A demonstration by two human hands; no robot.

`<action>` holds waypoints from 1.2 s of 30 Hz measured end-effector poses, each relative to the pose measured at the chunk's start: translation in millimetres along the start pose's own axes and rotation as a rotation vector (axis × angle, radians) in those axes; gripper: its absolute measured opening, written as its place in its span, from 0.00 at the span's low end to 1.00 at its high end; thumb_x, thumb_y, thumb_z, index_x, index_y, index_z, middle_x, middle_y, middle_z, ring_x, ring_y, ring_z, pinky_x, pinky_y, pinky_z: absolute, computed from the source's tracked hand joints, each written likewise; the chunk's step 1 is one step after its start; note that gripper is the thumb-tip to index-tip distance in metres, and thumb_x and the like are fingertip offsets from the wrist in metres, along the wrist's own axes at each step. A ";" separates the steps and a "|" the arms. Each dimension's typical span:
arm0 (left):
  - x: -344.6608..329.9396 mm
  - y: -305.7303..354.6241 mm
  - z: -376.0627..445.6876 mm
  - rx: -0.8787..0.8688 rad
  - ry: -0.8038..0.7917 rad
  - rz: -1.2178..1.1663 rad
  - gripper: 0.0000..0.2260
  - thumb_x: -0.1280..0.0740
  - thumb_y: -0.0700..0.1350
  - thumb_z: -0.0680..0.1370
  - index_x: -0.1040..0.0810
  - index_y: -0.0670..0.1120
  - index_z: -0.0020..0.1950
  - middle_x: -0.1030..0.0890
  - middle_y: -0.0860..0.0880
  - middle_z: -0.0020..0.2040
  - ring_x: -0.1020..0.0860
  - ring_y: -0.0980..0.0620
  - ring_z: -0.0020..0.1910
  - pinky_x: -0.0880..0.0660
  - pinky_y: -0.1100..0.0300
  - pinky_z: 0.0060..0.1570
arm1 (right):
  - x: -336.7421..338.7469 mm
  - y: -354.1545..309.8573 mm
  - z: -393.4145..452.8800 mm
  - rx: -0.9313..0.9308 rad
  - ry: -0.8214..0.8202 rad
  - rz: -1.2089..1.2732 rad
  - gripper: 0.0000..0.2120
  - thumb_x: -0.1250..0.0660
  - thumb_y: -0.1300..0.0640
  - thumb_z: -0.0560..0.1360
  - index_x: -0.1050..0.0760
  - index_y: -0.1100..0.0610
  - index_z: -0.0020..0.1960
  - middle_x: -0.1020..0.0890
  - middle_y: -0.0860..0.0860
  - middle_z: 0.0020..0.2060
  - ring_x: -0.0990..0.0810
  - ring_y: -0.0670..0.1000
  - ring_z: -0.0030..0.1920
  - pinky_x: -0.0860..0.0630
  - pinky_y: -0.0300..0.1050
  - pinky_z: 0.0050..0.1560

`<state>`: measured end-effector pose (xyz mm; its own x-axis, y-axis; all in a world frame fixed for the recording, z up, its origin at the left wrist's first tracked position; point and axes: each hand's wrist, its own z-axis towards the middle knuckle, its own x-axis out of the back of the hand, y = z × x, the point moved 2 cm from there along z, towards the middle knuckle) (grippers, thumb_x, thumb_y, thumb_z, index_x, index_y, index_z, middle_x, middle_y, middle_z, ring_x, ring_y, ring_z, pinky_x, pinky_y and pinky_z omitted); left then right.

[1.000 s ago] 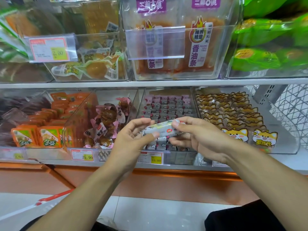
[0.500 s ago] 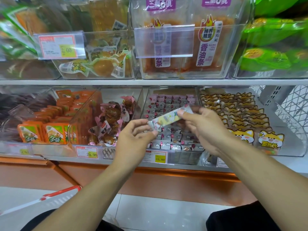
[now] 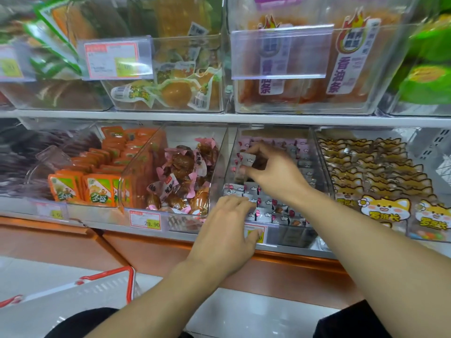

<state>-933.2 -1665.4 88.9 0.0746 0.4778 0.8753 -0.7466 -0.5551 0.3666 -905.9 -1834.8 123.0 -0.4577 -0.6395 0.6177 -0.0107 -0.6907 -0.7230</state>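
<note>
Snack packet (image 3: 248,159), silver with pink print, sits inside the clear bin (image 3: 227,164) on the lower shelf, left side, raised just above the stock. Its long axis runs roughly up-down in the view; blur hides whether it stands on end or leans toward the back, and which end leads. Right hand (image 3: 273,174) pinches it, index finger over the top end and thumb at the lower end, other fingers curled behind. The bin holds rows of matching packets (image 3: 266,211), packed on edge from front to back. Left hand (image 3: 227,232) lies at the bin's front rim, fingers fairly straight and resting on the front row, holding nothing; its thumb is beside a yellow price tag (image 3: 255,234). Neighbouring bin to the left: brown pieces in pink-printed wrappers (image 3: 185,172), loosely heaped. Further left: orange packets (image 3: 97,189), standing in files. Bin to the right: dog-face packets (image 3: 383,208), overlapped in rows. Upper shelf, above the task bin: a clear bin of red-orange strips (image 3: 312,93). Floor, lower left: a white shopping basket (image 3: 97,286) with red handles.
</note>
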 end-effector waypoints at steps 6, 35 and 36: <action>3.7 2.6 -1.7 -0.011 0.021 0.020 0.21 0.27 0.52 0.74 0.23 0.50 0.66 0.22 0.54 0.62 0.31 0.55 0.64 0.36 0.62 0.66 | -24.1 7.2 10.7 0.047 -0.273 -0.336 0.10 0.34 0.57 0.81 0.16 0.53 0.59 0.15 0.49 0.55 0.17 0.52 0.53 0.24 0.41 0.53; 23.8 -0.6 2.7 0.083 0.076 -0.078 0.19 0.27 0.54 0.76 0.22 0.53 0.66 0.20 0.56 0.58 0.27 0.57 0.58 0.33 0.64 0.57 | -19.2 -4.3 43.0 -0.143 -0.030 -0.183 0.11 0.34 0.58 0.80 0.20 0.48 0.42 0.16 0.42 0.43 0.18 0.43 0.44 0.22 0.39 0.46; 25.4 -1.9 3.0 0.104 0.084 -0.102 0.18 0.27 0.54 0.76 0.21 0.54 0.65 0.20 0.56 0.57 0.27 0.58 0.56 0.33 0.65 0.55 | -15.4 -5.3 43.2 -0.150 0.026 -0.090 0.10 0.34 0.56 0.81 0.22 0.48 0.42 0.16 0.41 0.43 0.18 0.40 0.44 0.25 0.33 0.44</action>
<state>-927.9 -1654.3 111.4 0.0880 0.5879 0.8042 -0.6652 -0.5662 0.4867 -860.3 -1835.9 130.6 -0.4717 -0.5670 0.6753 -0.1846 -0.6854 -0.7044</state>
